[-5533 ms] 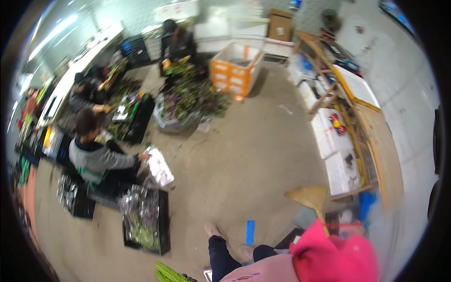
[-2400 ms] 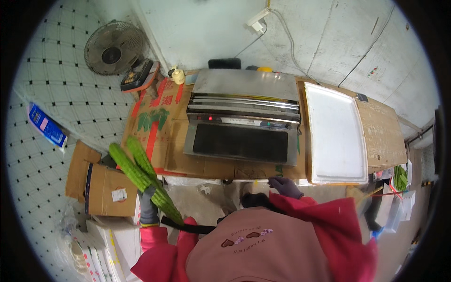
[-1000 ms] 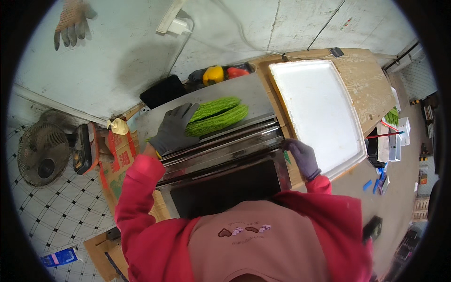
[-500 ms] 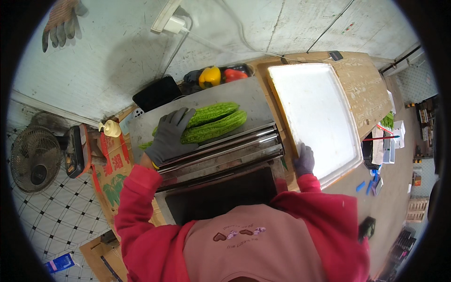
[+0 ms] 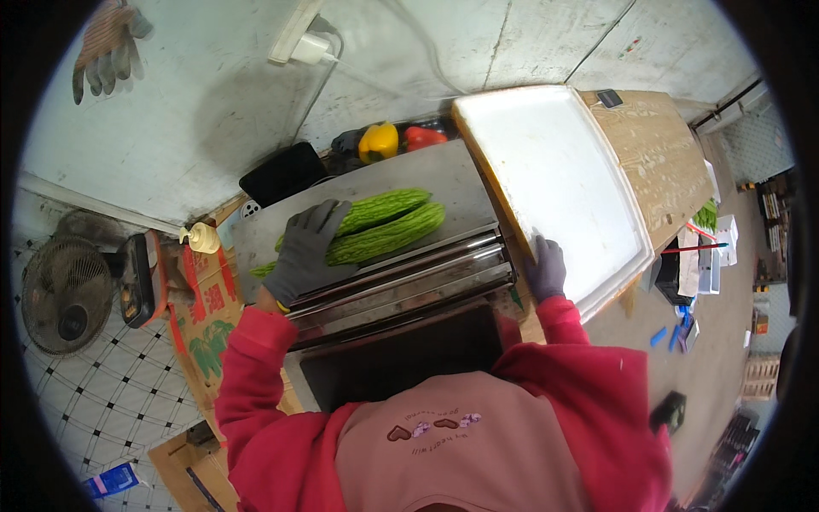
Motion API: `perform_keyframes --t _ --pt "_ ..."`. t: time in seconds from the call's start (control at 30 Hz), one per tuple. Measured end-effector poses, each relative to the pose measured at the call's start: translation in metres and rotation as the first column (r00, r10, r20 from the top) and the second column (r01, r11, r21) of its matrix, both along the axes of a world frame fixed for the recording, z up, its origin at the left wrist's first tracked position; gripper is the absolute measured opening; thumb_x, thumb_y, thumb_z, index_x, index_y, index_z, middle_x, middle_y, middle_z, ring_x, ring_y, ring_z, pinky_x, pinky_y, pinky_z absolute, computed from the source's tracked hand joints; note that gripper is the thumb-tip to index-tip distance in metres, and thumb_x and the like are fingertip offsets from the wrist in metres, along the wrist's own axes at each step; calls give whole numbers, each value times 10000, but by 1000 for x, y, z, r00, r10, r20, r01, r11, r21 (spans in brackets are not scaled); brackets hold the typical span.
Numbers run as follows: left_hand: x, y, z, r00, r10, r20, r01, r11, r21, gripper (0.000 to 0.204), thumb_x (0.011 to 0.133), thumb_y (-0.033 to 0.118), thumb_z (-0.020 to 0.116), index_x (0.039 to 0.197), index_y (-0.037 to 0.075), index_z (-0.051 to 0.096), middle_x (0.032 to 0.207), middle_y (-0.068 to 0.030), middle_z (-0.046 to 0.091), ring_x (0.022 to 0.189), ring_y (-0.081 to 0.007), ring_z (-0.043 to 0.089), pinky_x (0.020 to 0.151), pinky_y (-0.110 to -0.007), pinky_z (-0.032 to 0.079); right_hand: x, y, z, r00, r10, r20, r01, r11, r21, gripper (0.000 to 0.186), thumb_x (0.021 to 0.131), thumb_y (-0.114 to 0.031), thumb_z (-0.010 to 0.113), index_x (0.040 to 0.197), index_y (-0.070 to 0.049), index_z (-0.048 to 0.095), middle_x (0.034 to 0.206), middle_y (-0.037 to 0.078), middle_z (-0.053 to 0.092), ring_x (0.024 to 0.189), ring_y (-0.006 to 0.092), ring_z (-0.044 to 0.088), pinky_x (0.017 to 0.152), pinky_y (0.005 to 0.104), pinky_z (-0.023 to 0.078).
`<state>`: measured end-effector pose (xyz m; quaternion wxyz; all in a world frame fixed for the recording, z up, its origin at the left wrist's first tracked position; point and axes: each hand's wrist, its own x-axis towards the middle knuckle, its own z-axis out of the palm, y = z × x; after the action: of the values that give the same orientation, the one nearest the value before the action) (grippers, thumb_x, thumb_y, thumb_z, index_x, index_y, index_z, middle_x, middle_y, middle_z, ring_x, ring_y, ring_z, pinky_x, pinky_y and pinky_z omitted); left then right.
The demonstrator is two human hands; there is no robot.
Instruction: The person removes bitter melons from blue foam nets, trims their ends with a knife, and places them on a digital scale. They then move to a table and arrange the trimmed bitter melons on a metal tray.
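Note:
Two long green bitter melons (image 5: 388, 233) lie side by side on a grey metal surface (image 5: 465, 175). My left hand (image 5: 309, 247), in a grey glove, rests across their left part with the fingers stretched over them. Small green tips show beyond that hand; the stretch beneath it is hidden. To the right, a large shallow white tray (image 5: 554, 162) with a raised rim lies at a slant. My right hand (image 5: 546, 266), also gloved, is closed on the tray's near left edge.
Metal rollers (image 5: 409, 269) and a dark panel (image 5: 401, 354) lie between me and the melons. Behind are a yellow pepper (image 5: 378, 142), a red pepper (image 5: 424, 137) and a black device (image 5: 283, 175). A pump bottle (image 5: 200, 238) and a fan (image 5: 66, 290) stand left. Cardboard (image 5: 657, 154) lies right.
The white tray has shifted left and away from me, its far left corner now near the peppers. My right hand moved with its edge. My left hand has stayed on the bitter melons.

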<state>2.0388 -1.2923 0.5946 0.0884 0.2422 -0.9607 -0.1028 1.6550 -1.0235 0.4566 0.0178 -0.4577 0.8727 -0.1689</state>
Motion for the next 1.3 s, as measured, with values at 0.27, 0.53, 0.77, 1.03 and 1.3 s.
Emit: perform_keyframes --t 0.27,0.53,0.77,1.03,1.3 --pt "0 2 -3 999 28 16 -28 1000 -4 1001 651 476 794 1483 126 362 1423 -169 419 1292 -377 415 1079 -485 320 -6 -7 -23 998 -57 15 56 996 70 497 816 -223 703 1267 -75 556 1179 179 600 1090 369 571 907 444 499" --pt "-1 2 -2 999 35 16 -35 999 -6 1009 645 483 797 1484 133 360 1415 -167 429 1276 -380 432 1068 -486 331 -11 4 -22 997 -53 59 53 999 5 495 844 -266 688 1273 -51 566 1228 188 599 1135 361 570 942 432 486" --pt "-1 4 3 999 43 29 -42 999 -24 988 635 435 804 1467 100 390 1429 -169 435 1276 -376 447 1068 -461 355 -25 5 9 998 -24 57 33 986 -162 431 869 -212 674 1250 -33 584 1203 208 614 1091 368 600 926 424 497" --pt "5 -1 0 993 100 -68 -97 994 53 1004 705 545 761 1495 94 337 1447 -202 424 1287 -395 445 1089 -471 334 10 -44 88 957 232 175 -150 909 -388 381 883 -127 674 1241 -26 591 1186 186 628 1059 330 634 904 381 517" --pt "62 -19 1 907 307 -288 -279 951 134 735 893 470 657 1451 62 409 1372 -239 518 1296 -375 475 1078 -420 376 64 -109 138 820 556 138 -484 801 -352 440 881 -167 655 1292 -37 567 1260 189 595 1163 350 576 980 404 471"
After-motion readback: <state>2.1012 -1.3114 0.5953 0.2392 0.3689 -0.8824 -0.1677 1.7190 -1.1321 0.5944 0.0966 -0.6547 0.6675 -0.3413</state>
